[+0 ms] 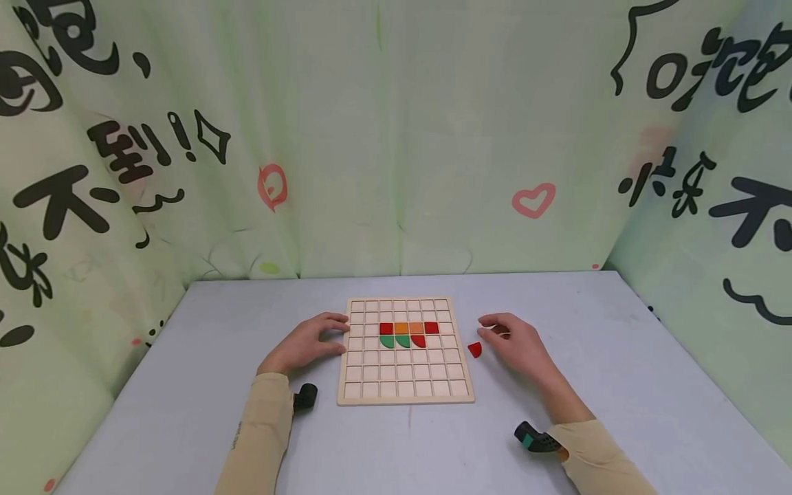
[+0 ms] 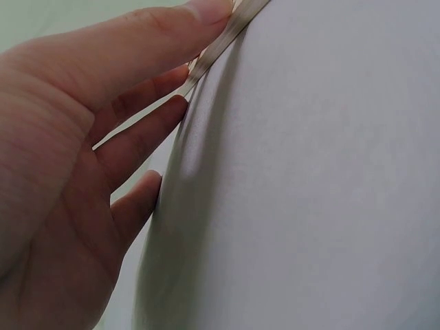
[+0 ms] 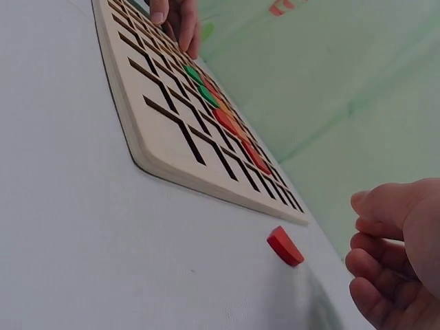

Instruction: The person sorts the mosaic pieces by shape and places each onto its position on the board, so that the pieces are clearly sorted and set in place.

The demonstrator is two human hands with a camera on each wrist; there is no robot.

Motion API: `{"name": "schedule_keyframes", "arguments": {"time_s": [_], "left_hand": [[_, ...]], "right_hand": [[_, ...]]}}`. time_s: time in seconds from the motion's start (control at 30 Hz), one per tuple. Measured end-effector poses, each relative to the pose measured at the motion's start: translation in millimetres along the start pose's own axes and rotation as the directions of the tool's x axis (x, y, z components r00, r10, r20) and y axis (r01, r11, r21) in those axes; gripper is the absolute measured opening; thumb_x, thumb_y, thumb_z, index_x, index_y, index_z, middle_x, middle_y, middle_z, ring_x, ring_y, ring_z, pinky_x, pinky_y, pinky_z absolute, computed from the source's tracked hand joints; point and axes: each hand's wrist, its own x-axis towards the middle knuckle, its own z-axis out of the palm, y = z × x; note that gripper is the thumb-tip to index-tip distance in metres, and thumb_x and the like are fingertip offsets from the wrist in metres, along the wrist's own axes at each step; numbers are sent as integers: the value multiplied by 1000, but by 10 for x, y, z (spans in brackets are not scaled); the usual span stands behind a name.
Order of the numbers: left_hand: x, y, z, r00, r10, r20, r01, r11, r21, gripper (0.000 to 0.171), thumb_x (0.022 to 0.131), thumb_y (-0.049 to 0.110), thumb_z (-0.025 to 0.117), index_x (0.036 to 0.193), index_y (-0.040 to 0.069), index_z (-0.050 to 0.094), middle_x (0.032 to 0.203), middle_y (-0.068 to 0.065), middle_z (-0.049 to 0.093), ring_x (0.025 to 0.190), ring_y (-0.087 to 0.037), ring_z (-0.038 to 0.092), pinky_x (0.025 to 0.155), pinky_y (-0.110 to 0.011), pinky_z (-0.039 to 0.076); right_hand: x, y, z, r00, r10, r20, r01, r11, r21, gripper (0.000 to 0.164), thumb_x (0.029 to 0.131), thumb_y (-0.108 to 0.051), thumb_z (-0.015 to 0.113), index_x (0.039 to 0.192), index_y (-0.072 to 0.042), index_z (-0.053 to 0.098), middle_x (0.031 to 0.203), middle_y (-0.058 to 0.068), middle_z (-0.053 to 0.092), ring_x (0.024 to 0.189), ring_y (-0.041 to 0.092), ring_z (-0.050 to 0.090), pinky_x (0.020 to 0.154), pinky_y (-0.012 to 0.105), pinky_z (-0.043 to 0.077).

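A wooden grid board [image 1: 405,399] lies flat on the table. One of its rows holds square tiles, a red one [image 1: 386,328] and another red tile [image 1: 431,328] with two orange tiles [image 1: 409,328] between them. Directly below are two green quarter-circle tiles [image 1: 403,341] and a red quarter-circle tile [image 1: 418,341]. My left hand [image 1: 306,344] touches the board's left edge with thumb and fingertips, fingers loosely extended. Just right of the board, a loose red quarter-circle tile [image 1: 475,350] rests on the table. Beside it hovers my right hand [image 1: 516,344], fingers loosely bent, apart from the tile and holding nothing.
The white table [image 1: 383,454] reaches back to a pale green curtain [image 1: 458,137] with black lettering and pink hearts, which also hangs along both sides. Black wrist cameras are worn on the left wrist [image 1: 305,397] and the right wrist [image 1: 535,438].
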Motion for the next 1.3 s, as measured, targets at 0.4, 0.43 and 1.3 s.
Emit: {"name": "schedule_keyframes", "arguments": {"time_s": [0.4, 0.43, 1.3], "left_hand": [[4, -2, -5, 1000, -5, 5, 5, 1000, 5, 43, 85, 21, 77, 124, 8, 67, 142, -2, 51, 137, -27, 40, 113, -46, 34], [4, -2, -5, 1000, -4, 4, 4, 1000, 7, 43, 85, 21, 77, 124, 8, 67, 142, -2, 51, 137, -28, 40, 113, -46, 34], [13, -2, 26, 1000, -24, -4, 24, 1000, -4, 42, 85, 21, 77, 124, 10, 67, 143, -1, 50, 138, -27, 38, 114, -47, 32]], "right_hand": [[-63, 164, -84, 999, 33, 28, -32, 999, -21, 41, 95, -26, 64, 128, -2, 60, 121, 18, 62, 107, 33, 59, 88, 46, 55], [-65, 167, -82, 999, 32, 34, -31, 999, -19, 41, 95, -26, 64, 128, -1, 60, 121, 18, 62, 107, 33, 59, 88, 46, 55], [-96, 184, 65, 969, -213, 125, 221, 974, -55, 24, 86, -7, 72, 111, -6, 70, 106, 3, 67, 89, 16, 57, 80, 37, 53]]}}
